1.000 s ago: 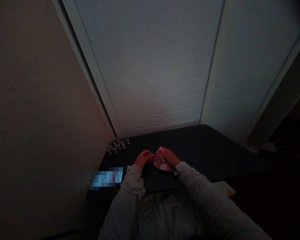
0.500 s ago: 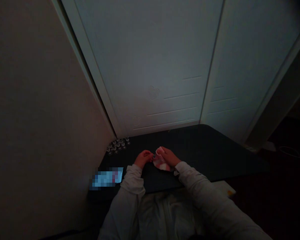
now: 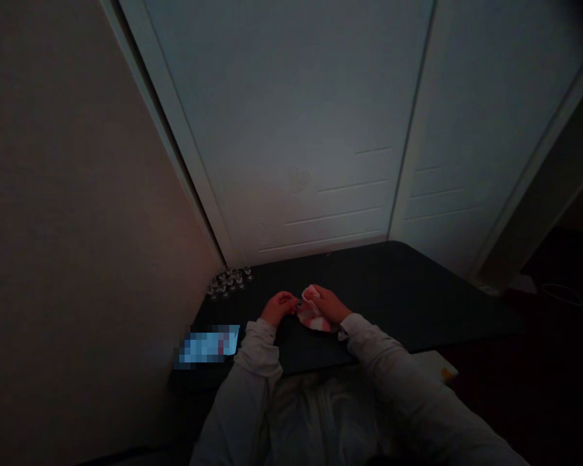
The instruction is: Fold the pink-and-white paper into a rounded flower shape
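Observation:
The scene is very dim. My left hand and my right hand meet over a dark table. A small pink and white cloth-like piece sits in my closed right hand. The fingers of my left hand are curled, pinching a tiny dark thing at the edge of the cloth; I cannot make out what it is. Both arms are in light sleeves.
A cluster of several small shiny objects lies at the table's back left corner. A blurred light-blue flat item rests at the front left edge. White cupboard doors rise behind the table, a wall at the left.

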Demonstrator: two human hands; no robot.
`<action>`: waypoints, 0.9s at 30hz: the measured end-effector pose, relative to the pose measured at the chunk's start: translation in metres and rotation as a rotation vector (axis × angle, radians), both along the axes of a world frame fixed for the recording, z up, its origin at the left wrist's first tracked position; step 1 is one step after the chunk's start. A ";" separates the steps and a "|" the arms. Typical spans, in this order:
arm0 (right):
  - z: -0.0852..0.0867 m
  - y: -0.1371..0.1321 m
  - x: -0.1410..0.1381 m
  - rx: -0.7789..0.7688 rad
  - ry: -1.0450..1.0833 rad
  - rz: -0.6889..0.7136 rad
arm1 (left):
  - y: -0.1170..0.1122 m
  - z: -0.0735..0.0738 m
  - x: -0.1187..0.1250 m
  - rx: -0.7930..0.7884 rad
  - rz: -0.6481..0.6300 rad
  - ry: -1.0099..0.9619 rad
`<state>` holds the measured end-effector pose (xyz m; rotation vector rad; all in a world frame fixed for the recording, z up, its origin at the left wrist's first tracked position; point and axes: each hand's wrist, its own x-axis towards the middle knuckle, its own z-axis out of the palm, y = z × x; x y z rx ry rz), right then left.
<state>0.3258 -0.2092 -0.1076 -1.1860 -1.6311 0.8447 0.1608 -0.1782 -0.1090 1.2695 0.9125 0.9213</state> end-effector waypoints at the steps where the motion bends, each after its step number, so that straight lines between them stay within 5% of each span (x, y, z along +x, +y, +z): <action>1: 0.001 0.000 0.000 0.000 -0.002 -0.001 | 0.000 0.000 0.000 -0.002 -0.002 -0.001; 27: 0.001 -0.001 0.001 0.002 -0.016 -0.003 | 0.003 -0.004 0.000 0.011 -0.017 -0.011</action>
